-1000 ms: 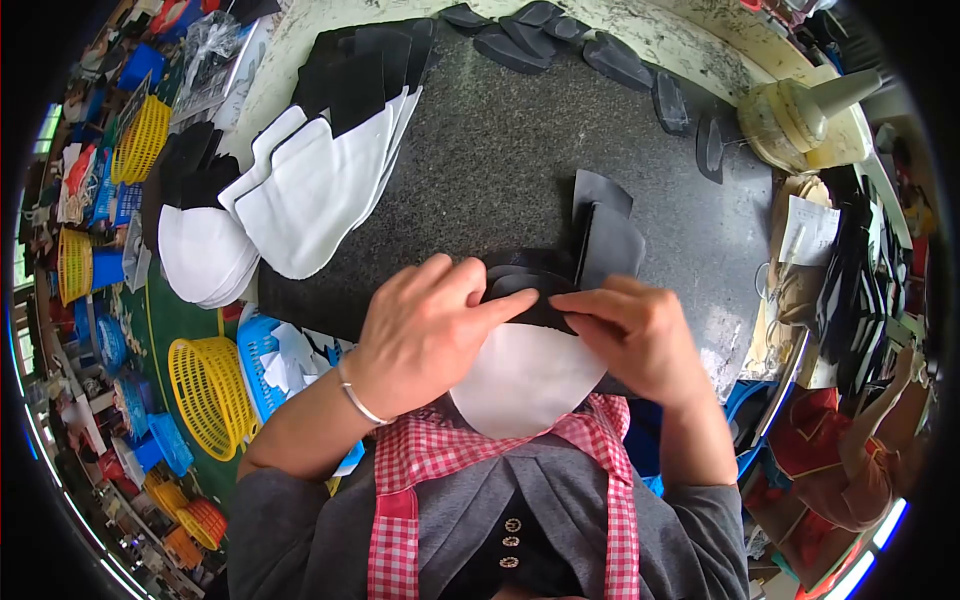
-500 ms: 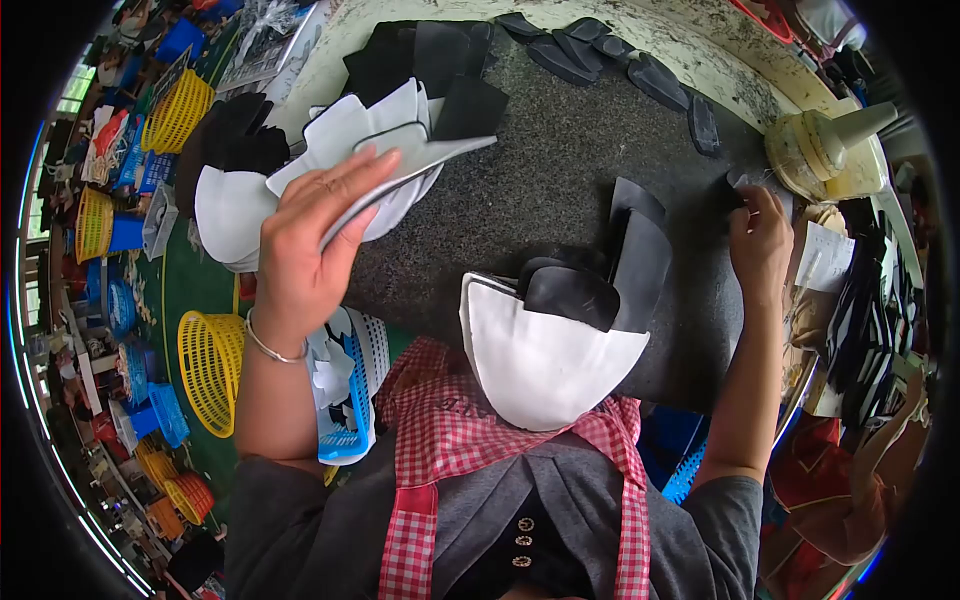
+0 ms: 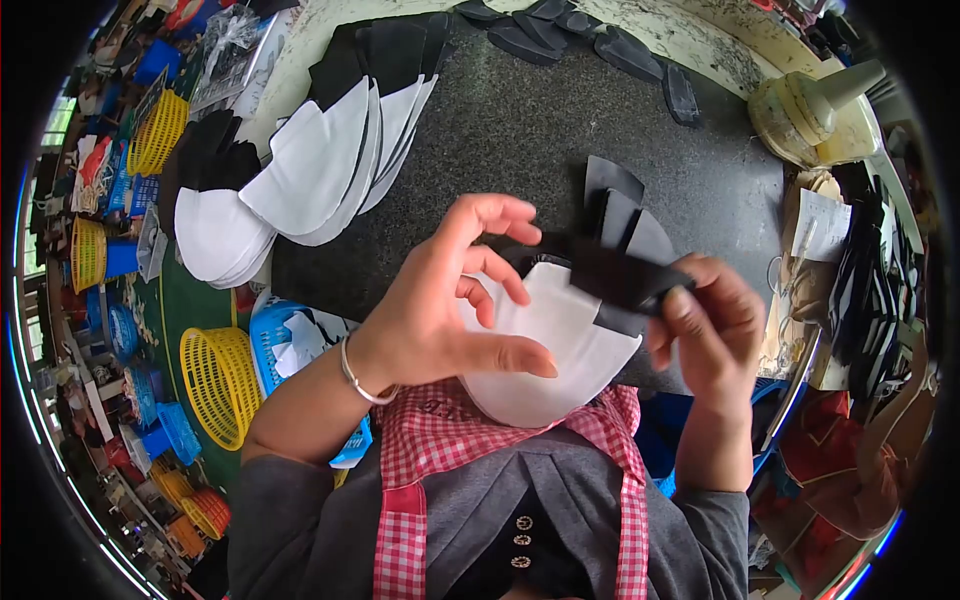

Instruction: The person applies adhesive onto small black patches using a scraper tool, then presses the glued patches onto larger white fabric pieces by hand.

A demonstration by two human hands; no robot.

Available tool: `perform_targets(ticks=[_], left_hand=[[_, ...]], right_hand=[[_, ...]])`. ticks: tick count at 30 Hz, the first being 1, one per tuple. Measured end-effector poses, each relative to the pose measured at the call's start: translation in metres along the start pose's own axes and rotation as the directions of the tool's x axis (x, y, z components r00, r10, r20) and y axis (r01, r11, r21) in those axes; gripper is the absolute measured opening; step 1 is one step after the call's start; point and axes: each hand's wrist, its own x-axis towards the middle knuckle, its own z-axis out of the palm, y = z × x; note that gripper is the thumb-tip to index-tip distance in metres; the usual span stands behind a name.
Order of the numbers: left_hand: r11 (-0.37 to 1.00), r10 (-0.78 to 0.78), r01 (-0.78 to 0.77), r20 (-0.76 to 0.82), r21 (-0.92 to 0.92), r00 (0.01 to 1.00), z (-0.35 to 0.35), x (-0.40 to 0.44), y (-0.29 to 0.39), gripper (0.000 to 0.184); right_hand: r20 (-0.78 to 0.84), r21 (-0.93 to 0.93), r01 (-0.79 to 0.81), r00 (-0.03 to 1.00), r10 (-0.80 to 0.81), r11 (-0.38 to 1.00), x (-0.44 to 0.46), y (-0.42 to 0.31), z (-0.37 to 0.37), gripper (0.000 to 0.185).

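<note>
My right hand pinches a small black piece, blurred by motion, over the work in front of me. My left hand is held up beside it with the fingers spread and nothing in them. Below both hands lies a white rounded piece with black flaps at its far end, close to my checked apron. A fanned stack of white pieces with black ends rests at the left of the dark table.
Another white stack lies at the table's left edge. Several black pads line the far edge. A glue pot with a pale nozzle stands far right. A yellow basket and a blue basket are at lower left.
My left hand has let go of a white piece at the left stack and come to the middle. My right hand has moved from the table's right side inward, carrying the black piece.
</note>
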Motion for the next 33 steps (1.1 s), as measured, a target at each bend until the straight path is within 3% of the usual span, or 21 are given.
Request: perform_targets(ticks=[1, 2, 4, 6, 8, 10, 14, 17, 20, 22, 24, 25, 28, 29, 30, 31, 32, 33], left_hand=[[0.987, -0.158, 0.161, 0.091, -0.020, 0.983, -0.004, 0.007, -0.001, 0.113], [0.977, -0.186, 0.196, 0.124, -0.078, 0.975, -0.003, 0.009, 0.003, 0.077], [0.982, -0.186, 0.178, 0.231, 0.056, 0.955, -0.005, 0.011, -0.013, 0.034], [0.942, -0.130, 0.092, 0.099, 0.322, 0.987, 0.002, 0.011, -0.017, 0.024], [0.850, -0.042, 0.010, 0.049, 0.527, 0.998, 0.005, 0.010, -0.020, 0.026], [0.746, 0.057, -0.096, 0.080, 0.659, 0.995, 0.005, 0.010, -0.026, 0.028], [0.776, 0.080, -0.060, -0.003, 0.628, 0.997, 0.011, 0.011, -0.033, 0.031], [0.708, 0.075, -0.043, -0.015, 0.705, 0.997, 0.015, 0.017, -0.030, 0.027], [0.590, 0.121, -0.063, -0.011, 0.805, 0.993, 0.022, 0.019, -0.034, 0.024], [0.526, 0.231, -0.164, 0.045, 0.835, 0.972, 0.024, 0.021, -0.029, 0.012], [0.448, 0.345, -0.267, 0.111, 0.853, 0.932, 0.025, 0.025, -0.023, 0.020], [0.414, 0.254, -0.258, 0.162, 0.873, 0.954, 0.025, 0.017, -0.026, 0.040], [0.419, 0.377, -0.382, 0.225, 0.823, 0.898, -0.001, 0.013, -0.013, 0.044], [0.419, 0.430, -0.315, 0.120, 0.851, 0.895, -0.009, 0.007, -0.004, 0.045], [0.415, 0.428, -0.182, -0.014, 0.892, 0.904, -0.019, -0.001, -0.002, 0.043], [0.345, 0.534, -0.142, -0.070, 0.928, 0.843, -0.035, -0.004, -0.004, 0.046], [0.230, 0.566, -0.037, -0.102, 0.973, 0.818, -0.051, -0.008, 0.002, 0.057], [0.205, 0.579, 0.053, -0.165, 0.977, 0.799, -0.061, -0.010, 0.004, 0.063]], right_hand=[[0.020, 0.001, -0.041, 0.999, 0.041, 0.999, -0.001, -0.002, 0.012, 0.013], [0.051, -0.007, -0.091, 0.995, 0.091, 0.996, -0.001, -0.002, 0.019, 0.012], [0.040, -0.067, -0.165, 0.985, 0.167, 0.984, 0.001, 0.008, 0.020, 0.018], [-0.037, -0.292, -0.124, 0.992, 0.118, 0.948, -0.001, 0.014, 0.027, 0.027], [-0.048, -0.516, -0.064, 0.998, 0.046, 0.854, -0.006, 0.028, 0.025, 0.041], [-0.041, -0.604, 0.004, 0.998, -0.036, 0.797, -0.013, 0.046, 0.027, 0.035], [-0.045, -0.618, 0.036, 0.996, -0.081, 0.785, -0.015, 0.052, 0.027, 0.030], [-0.075, -0.558, -0.033, 0.997, -0.011, 0.829, -0.010, 0.047, 0.030, 0.026], [0.124, -0.777, 0.207, 0.976, -0.178, 0.594, 0.002, 0.047, 0.026, 0.025], [0.100, -0.824, 0.144, 0.989, -0.109, 0.548, 0.002, 0.038, 0.029, 0.028], [0.138, -0.851, 0.162, 0.987, -0.086, 0.500, 0.005, 0.032, 0.027, 0.029], [0.179, -0.827, 0.174, 0.983, -0.042, 0.534, 0.007, 0.026, 0.022, 0.028], [0.334, -0.721, 0.240, 0.942, 0.023, 0.651, 0.032, 0.003, -0.008, 0.023], [0.255, -0.728, 0.220, 0.966, -0.042, 0.649, 0.043, 0.000, -0.016, 0.022], [0.207, -0.768, 0.261, 0.965, -0.158, 0.585, 0.060, 0.007, -0.033, 0.023], [0.074, -0.859, 0.195, 0.962, -0.262, 0.472, 0.078, 0.009, -0.038, 0.023], [0.079, -0.934, 0.201, 0.922, -0.378, 0.297, 0.097, 0.013, -0.053, 0.027], [0.278, -0.958, 0.272, 0.803, -0.528, -0.090, 0.118, 0.019, -0.073, 0.038]])
